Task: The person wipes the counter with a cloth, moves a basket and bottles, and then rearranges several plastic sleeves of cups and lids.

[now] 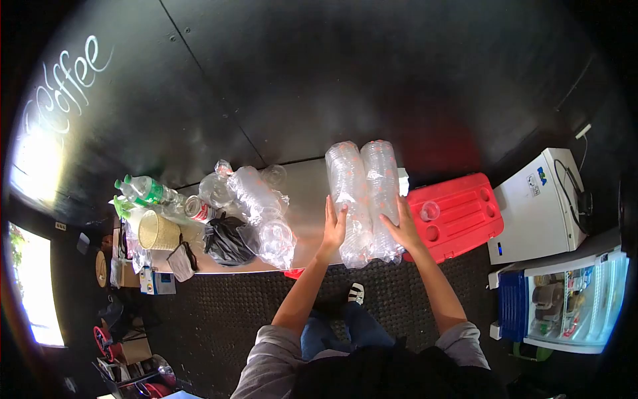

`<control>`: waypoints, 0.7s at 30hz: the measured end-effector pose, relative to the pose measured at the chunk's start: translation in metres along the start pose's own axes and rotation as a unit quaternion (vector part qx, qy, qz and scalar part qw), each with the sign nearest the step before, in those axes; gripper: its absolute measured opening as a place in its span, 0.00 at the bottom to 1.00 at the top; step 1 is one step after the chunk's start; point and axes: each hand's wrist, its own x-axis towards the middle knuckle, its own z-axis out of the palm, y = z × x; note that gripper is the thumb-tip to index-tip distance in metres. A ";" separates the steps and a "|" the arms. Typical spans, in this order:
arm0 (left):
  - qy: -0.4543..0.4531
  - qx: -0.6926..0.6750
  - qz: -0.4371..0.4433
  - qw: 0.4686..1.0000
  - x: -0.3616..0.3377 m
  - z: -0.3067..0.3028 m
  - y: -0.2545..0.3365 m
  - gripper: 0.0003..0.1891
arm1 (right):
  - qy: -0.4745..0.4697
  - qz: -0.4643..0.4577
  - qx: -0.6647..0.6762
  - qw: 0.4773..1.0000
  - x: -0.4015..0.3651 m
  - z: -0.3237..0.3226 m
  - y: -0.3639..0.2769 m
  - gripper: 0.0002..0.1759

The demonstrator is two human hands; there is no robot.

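Two long wrapped stacks of clear plastic cups lie side by side on the table (309, 233). My left hand (335, 225) rests against the left side of the left stack (349, 193), its fingers apart. On the right side of the right stack (381, 176) is my right hand (403, 229), also with spread fingers. Neither hand is wrapped round a stack. Farther left on the table lies another bag of clear plastic cups (256, 199), beside a black plastic bag (227, 241).
Right of the table are a red cooler (458, 213), a white freezer (539, 206) and a glass-fronted fridge (575, 302). Bottles (149, 191), a can (197, 209) and a woven basket (158, 231) stand or lie at the table's left end. A black wall rises behind.
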 end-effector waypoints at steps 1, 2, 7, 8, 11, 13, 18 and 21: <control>0.007 -0.003 0.012 1.000 -0.003 -0.004 -0.001 0.38 | 0.002 0.001 -0.018 1.000 0.000 0.001 -0.001 0.48; 0.013 -0.001 0.010 1.000 -0.009 -0.010 0.003 0.38 | 0.029 -0.011 -0.037 0.999 0.001 -0.002 -0.011 0.43; 0.038 0.005 0.064 0.997 -0.067 -0.059 0.044 0.34 | 0.124 -0.135 0.003 0.983 0.005 -0.001 -0.098 0.25; 0.067 0.025 0.099 0.992 -0.078 -0.072 0.045 0.31 | 0.099 -0.162 0.052 0.980 0.005 0.007 -0.111 0.23; 0.149 0.041 0.118 0.981 -0.099 -0.117 0.044 0.24 | 0.025 -0.189 0.147 0.971 0.004 0.046 -0.152 0.18; 0.244 0.050 0.141 0.958 -0.101 -0.152 0.036 0.18 | -0.073 -0.113 0.185 0.974 0.002 0.080 -0.168 0.19; 0.343 0.108 0.052 0.932 -0.078 -0.223 0.023 0.20 | -0.145 0.025 0.202 0.968 0.035 0.181 -0.167 0.36; 0.264 0.172 -0.039 0.948 -0.051 -0.247 -0.044 0.39 | -0.077 0.067 0.141 0.985 0.051 0.234 -0.153 0.46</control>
